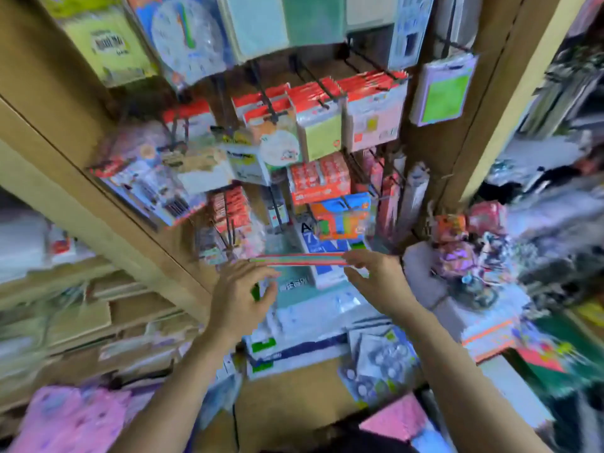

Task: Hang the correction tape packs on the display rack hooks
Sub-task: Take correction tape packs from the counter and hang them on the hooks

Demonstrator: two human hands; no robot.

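Observation:
Both my hands hold a flat stack of correction tape packs (297, 259), seen edge-on as a thin red and green strip, level in front of the rack. My left hand (243, 291) pinches its left end and my right hand (376, 276) pinches its right end. Just above hangs an orange and blue pack (341, 219) on a black hook of the display rack (366, 165). More red-topped packs (320, 122) fill the hooks higher up. The picture is blurred, so the print on the packs is unreadable.
Brown wooden posts frame the rack on the left (108, 197) and right (483, 132). Below the hands lie paper reams and plastic-wrapped goods (294, 341) on a shelf. Cluttered stationery piles (474, 256) stand at the right, and pink packaging (72, 420) lies bottom left.

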